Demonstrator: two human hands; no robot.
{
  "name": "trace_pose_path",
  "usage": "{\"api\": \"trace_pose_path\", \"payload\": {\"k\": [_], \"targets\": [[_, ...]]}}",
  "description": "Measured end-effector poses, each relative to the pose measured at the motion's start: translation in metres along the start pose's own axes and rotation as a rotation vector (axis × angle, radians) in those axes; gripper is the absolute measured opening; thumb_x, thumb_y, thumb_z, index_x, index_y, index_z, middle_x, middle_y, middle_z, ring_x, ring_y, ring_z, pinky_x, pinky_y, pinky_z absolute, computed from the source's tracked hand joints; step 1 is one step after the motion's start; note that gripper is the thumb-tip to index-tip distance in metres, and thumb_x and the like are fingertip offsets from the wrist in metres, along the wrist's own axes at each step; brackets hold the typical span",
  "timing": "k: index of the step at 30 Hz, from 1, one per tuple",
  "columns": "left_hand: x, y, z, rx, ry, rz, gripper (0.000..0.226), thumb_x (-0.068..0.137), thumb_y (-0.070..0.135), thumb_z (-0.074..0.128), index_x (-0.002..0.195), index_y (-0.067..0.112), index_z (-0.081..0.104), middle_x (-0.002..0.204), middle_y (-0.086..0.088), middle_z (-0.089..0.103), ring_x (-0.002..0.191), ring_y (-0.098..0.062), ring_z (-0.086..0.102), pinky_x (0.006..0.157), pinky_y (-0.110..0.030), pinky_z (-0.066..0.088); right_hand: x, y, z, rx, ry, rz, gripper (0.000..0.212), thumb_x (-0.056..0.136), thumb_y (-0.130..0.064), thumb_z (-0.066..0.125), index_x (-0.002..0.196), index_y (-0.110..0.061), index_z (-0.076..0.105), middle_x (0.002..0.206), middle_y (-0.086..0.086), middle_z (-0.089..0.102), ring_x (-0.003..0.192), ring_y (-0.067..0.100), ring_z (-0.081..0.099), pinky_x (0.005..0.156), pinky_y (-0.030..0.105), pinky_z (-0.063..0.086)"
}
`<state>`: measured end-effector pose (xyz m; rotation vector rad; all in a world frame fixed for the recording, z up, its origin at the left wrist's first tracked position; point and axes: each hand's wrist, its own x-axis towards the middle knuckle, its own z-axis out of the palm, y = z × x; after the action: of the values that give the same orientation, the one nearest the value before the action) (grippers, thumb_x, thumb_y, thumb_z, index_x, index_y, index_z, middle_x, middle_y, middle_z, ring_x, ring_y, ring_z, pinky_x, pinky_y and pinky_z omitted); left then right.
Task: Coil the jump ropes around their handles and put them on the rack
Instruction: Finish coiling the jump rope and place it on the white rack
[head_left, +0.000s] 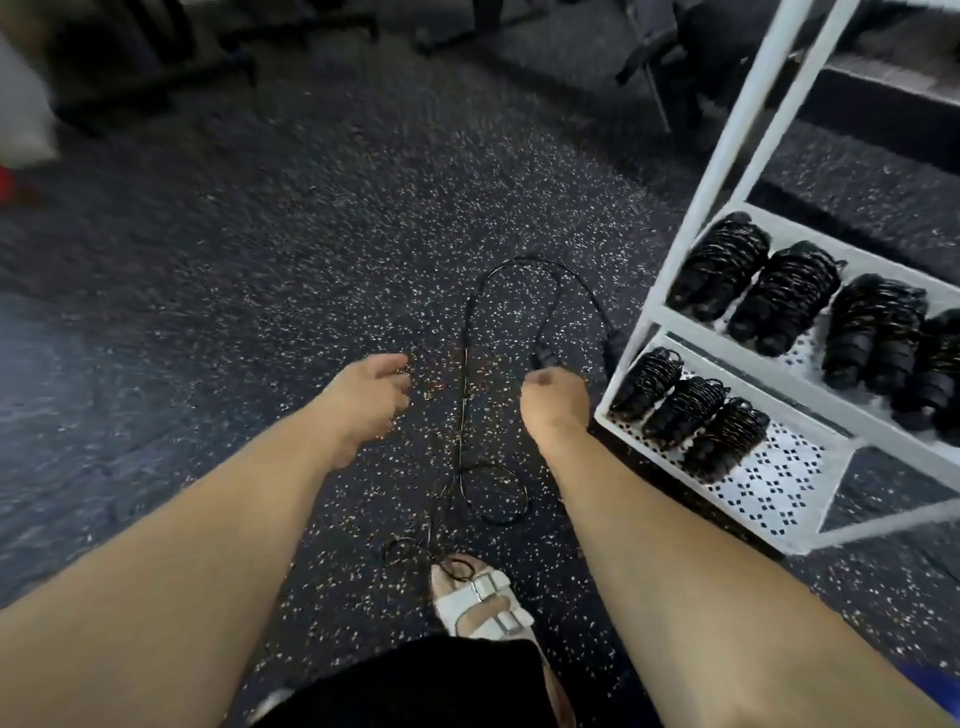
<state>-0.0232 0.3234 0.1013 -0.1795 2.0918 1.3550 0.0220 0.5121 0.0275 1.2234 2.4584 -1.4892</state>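
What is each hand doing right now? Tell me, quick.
Left hand: open, fingers loosely curled, holding nothing.
Right hand: closed around a black jump rope handle.

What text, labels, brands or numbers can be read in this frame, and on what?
No readable text anywhere.
Rack: no label or number shows.
Coiled ropes: no print shows.
Handle in the right hand: blurred, no mark readable.
Sandal: no brand legible.
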Motion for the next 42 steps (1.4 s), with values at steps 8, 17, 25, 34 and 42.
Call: {"api": "trace_pose_path", "payload": {"k": [8, 17, 25, 34, 42], "targets": [[0.082, -0.05, -0.001, 0.054, -0.008, -0.095, 0.06, 0.099, -0.01, 0.043, 0.152, 0.017, 0.036, 0.153, -0.006, 0.044, 0.125, -0.02, 0.052, 0.087, -0.028, 0.048, 0.061, 0.044, 0.058, -0.142, -0.065, 0.159, 0.037, 0.09, -0.004, 0.048, 0.056, -0.017, 0.042, 0.06, -0.001, 0.044, 0.052, 0.018, 0.039, 0.047, 0.027, 0.029], [0.166, -0.084, 0.023, 0.06, -0.105, -0.167, 0.06, 0.098, -0.007, 0.049, 0.151, 0.019, 0.038, 0.15, -0.004, 0.048, 0.133, -0.023, 0.049, 0.114, -0.043, 0.035, 0.149, 0.058, 0.099, -0.399, 0.048, 0.171, 0.034, 0.089, -0.02, 0.057, 0.12, -0.005, 0.054, 0.124, 0.014, 0.05, 0.113, 0.029, 0.049, 0.089, 0.037, 0.046], [0.2, -0.09, 0.052, 0.047, -0.161, -0.199, 0.063, 0.096, -0.01, 0.051, 0.151, 0.02, 0.038, 0.149, -0.003, 0.049, 0.13, -0.021, 0.051, 0.109, -0.038, 0.04, 0.205, 0.076, 0.096, -0.719, 0.176, 0.182, 0.056, 0.086, -0.031, 0.063, 0.133, -0.005, 0.045, 0.134, 0.016, 0.04, 0.123, 0.031, 0.04, 0.102, 0.039, 0.036], [0.213, -0.089, 0.052, 0.055, -0.187, -0.209, 0.06, 0.096, -0.004, 0.055, 0.148, 0.025, 0.042, 0.144, 0.001, 0.053, 0.126, -0.018, 0.053, 0.114, -0.044, 0.038, 0.248, 0.072, 0.073, -0.895, 0.033, 0.317, 0.068, 0.082, -0.045, 0.069, 0.133, -0.003, 0.05, 0.156, 0.031, -0.005, 0.145, 0.046, -0.001, 0.118, 0.049, 0.008], [0.21, -0.088, 0.046, 0.09, -0.19, -0.195, 0.057, 0.098, -0.002, 0.053, 0.149, 0.021, 0.041, 0.141, 0.0, 0.056, 0.119, -0.014, 0.055, 0.102, -0.032, 0.041, 0.252, 0.073, 0.066, -0.834, 0.195, 0.235, 0.073, 0.068, -0.052, 0.078, 0.122, -0.012, 0.051, 0.132, 0.015, 0.031, 0.125, 0.033, 0.03, 0.105, 0.044, 0.029]]}}
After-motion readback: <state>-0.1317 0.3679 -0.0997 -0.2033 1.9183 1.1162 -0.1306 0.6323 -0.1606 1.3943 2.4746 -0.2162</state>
